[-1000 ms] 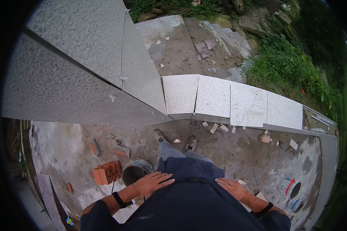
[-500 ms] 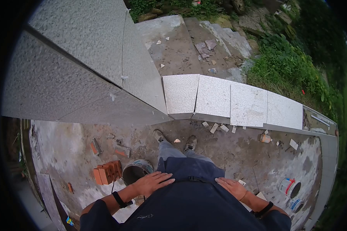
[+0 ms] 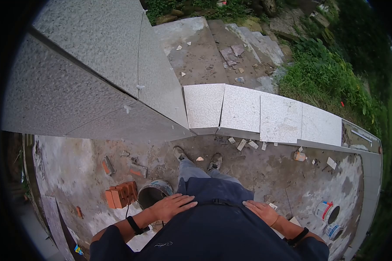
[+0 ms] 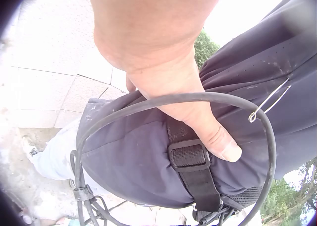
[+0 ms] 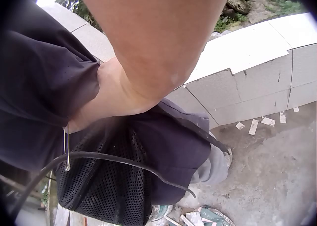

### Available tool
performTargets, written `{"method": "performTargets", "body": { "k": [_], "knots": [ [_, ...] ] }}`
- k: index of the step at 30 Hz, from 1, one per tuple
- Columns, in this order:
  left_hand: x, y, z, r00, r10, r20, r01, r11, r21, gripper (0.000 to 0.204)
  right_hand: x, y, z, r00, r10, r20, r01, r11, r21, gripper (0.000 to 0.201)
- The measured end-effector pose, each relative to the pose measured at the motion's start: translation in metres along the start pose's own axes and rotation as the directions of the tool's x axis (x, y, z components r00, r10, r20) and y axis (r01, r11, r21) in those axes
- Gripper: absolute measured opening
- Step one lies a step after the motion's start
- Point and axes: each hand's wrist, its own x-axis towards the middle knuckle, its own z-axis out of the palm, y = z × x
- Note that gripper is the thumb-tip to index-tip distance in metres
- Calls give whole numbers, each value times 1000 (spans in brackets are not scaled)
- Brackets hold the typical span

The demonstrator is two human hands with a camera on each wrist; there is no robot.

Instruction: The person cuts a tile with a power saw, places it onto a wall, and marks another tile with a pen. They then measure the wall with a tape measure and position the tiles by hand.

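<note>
My left hand (image 3: 173, 209) rests on the left side of my waist, its fingers extended over the dark shirt (image 3: 191, 237). In the left wrist view its thumb lies on the cloth beside a black waist strap with a buckle (image 4: 188, 155); a black cable (image 4: 203, 96) loops across in front. At the other side of the waist my right hand (image 3: 262, 213) rests with straight fingers on the clothing. The right wrist view has its fingertips hidden by shirt folds, above a black mesh pouch (image 5: 106, 179). Neither hand holds an object.
A low wall topped with pale slabs (image 3: 241, 108) crosses ahead, joining a tall tiled pillar (image 3: 96, 65). Orange bricks (image 3: 121, 195) and a bucket (image 3: 154, 193) stand at left. At right are a plastic bottle (image 3: 299, 156), white tile scraps and a white bucket (image 3: 324, 211).
</note>
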Motion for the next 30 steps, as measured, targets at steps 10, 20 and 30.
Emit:
{"method": "performTargets", "body": {
  "k": [10,20,30],
  "knots": [
    [0,-3,3,1000,4,11,-4,1000,22,85,0,0,0,1000,2,-4,-2,1000,10,54],
    [1,-1,1,1000,-14,20,14,1000,14,90,-2,2,2,1000,5,0,-5,1000,25,56],
    [2,-2,2,1000,-2,13,1,999,32,85,-2,2,1,1000,5,10,-5,1000,25,57]
  ]
}}
